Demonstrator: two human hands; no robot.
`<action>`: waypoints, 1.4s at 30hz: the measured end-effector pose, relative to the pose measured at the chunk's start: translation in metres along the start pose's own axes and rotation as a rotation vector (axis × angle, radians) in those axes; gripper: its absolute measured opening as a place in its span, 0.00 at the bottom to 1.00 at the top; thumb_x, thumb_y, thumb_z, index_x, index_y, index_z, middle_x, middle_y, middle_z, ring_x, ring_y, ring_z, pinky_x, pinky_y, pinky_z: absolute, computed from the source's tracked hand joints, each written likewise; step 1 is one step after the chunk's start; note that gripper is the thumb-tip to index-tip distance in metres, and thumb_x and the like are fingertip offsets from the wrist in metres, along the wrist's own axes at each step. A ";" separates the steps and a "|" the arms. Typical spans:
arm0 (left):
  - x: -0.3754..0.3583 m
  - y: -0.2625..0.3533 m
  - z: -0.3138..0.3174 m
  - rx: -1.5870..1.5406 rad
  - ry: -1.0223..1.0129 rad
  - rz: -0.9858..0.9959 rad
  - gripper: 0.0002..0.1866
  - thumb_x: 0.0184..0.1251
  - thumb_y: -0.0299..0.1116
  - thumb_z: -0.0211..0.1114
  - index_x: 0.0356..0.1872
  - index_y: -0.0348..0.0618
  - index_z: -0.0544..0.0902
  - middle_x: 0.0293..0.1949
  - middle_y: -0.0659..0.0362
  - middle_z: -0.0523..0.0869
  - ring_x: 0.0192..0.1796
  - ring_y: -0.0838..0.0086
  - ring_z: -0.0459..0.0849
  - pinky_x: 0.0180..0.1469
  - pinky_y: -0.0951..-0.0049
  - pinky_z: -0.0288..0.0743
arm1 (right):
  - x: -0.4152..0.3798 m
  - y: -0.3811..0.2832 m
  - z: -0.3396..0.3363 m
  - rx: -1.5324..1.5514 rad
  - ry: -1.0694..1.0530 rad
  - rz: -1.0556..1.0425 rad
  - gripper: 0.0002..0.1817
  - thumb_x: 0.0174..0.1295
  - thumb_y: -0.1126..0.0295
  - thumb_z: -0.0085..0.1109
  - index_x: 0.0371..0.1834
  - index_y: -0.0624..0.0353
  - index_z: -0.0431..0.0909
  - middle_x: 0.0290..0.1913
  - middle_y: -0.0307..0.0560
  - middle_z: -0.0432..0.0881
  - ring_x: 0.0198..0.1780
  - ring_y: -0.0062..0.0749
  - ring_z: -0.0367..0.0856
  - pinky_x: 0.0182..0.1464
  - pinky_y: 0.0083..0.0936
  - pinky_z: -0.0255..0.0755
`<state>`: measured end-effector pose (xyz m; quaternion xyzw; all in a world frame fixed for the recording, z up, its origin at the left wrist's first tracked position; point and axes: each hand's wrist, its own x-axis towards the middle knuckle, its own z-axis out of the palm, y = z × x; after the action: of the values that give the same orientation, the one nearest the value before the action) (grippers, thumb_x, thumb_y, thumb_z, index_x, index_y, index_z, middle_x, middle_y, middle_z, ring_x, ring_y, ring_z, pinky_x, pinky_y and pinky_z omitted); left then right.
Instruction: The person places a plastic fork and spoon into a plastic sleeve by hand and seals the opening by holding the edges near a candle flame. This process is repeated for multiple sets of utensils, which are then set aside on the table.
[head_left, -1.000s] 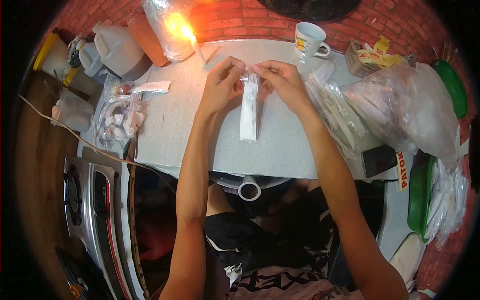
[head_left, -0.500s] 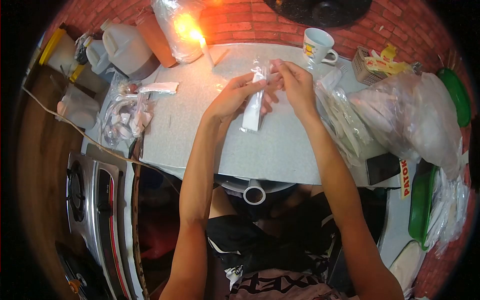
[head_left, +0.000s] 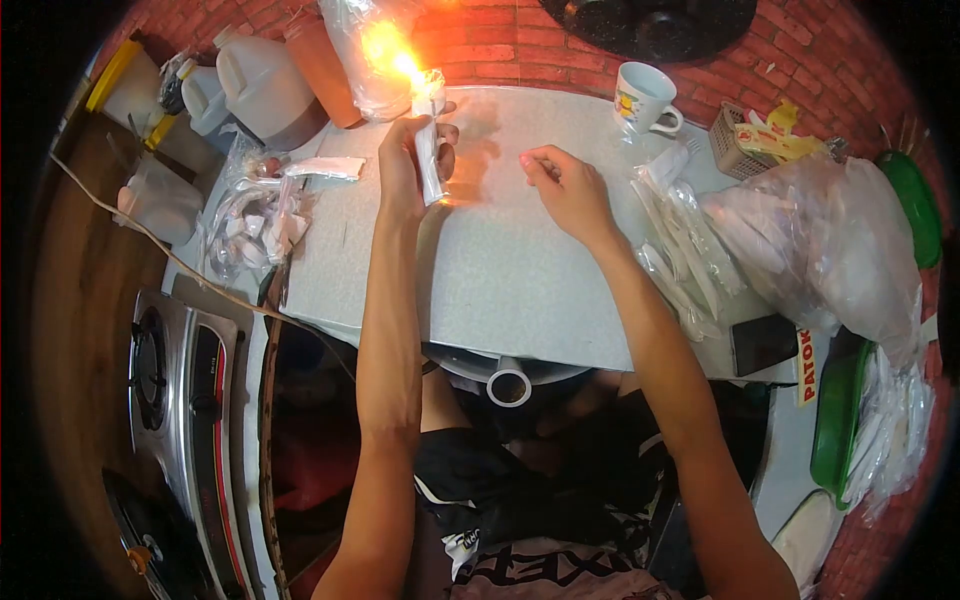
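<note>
My left hand (head_left: 402, 168) is closed round a narrow clear plastic packet (head_left: 431, 165) with a white strip inside. The packet stands nearly upright, its top end right by a bright candle flame (head_left: 392, 48). Glare hides whether that end touches the flame, and the candle's body is mostly hidden behind the packet and hand. Over the table to the right, my right hand (head_left: 572, 190) is apart from the packet, its fingers curled together, with nothing visible in them.
Packed white strips (head_left: 680, 240), a large plastic bag (head_left: 820, 230), a mug (head_left: 644, 98), a basket (head_left: 725, 140) and a phone (head_left: 764, 343) lie to the right. On the left are a bag of white pieces (head_left: 255, 225), jugs (head_left: 262, 90) and a gas stove (head_left: 180, 380).
My left hand has carried the packet left and up to the candle flame. My right hand has let go of the packet's top end and come slightly down toward me.
</note>
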<state>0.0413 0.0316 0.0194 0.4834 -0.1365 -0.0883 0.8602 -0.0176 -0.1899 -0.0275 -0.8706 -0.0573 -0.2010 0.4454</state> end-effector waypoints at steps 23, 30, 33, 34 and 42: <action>0.005 0.006 -0.003 -0.052 -0.003 -0.023 0.24 0.82 0.42 0.52 0.69 0.37 0.74 0.30 0.62 0.81 0.20 0.84 0.68 0.20 0.83 0.61 | -0.001 -0.007 -0.004 -0.048 -0.029 0.007 0.15 0.70 0.55 0.62 0.40 0.55 0.87 0.34 0.50 0.90 0.37 0.49 0.89 0.41 0.40 0.79; 0.006 0.006 -0.009 -0.090 0.013 0.015 0.23 0.81 0.43 0.53 0.65 0.36 0.78 0.29 0.60 0.83 0.21 0.83 0.72 0.21 0.83 0.63 | -0.001 -0.007 -0.004 -0.051 -0.032 0.018 0.15 0.70 0.55 0.62 0.41 0.56 0.87 0.35 0.50 0.90 0.38 0.50 0.88 0.42 0.41 0.79; 0.006 0.008 -0.012 -0.112 -0.007 0.015 0.23 0.81 0.43 0.53 0.65 0.36 0.78 0.28 0.60 0.83 0.21 0.83 0.72 0.21 0.83 0.63 | -0.001 -0.007 -0.004 -0.048 -0.037 0.023 0.15 0.70 0.55 0.62 0.41 0.56 0.88 0.36 0.50 0.90 0.38 0.50 0.89 0.42 0.41 0.79; 0.006 0.008 -0.012 -0.112 -0.007 0.016 0.23 0.81 0.43 0.53 0.65 0.36 0.78 0.28 0.60 0.83 0.21 0.83 0.72 0.21 0.83 0.63 | -0.001 -0.007 -0.004 -0.049 -0.039 0.024 0.15 0.70 0.55 0.62 0.41 0.56 0.88 0.36 0.51 0.90 0.38 0.50 0.89 0.43 0.41 0.79; 0.005 0.008 -0.015 -0.114 0.014 0.032 0.23 0.80 0.42 0.53 0.65 0.37 0.78 0.29 0.61 0.82 0.20 0.83 0.70 0.21 0.83 0.61 | -0.001 -0.006 -0.003 -0.051 -0.032 0.012 0.15 0.69 0.55 0.62 0.41 0.56 0.88 0.36 0.51 0.90 0.38 0.50 0.89 0.43 0.41 0.79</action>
<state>0.0512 0.0467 0.0199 0.4321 -0.1330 -0.0787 0.8885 -0.0209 -0.1887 -0.0212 -0.8851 -0.0543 -0.1859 0.4231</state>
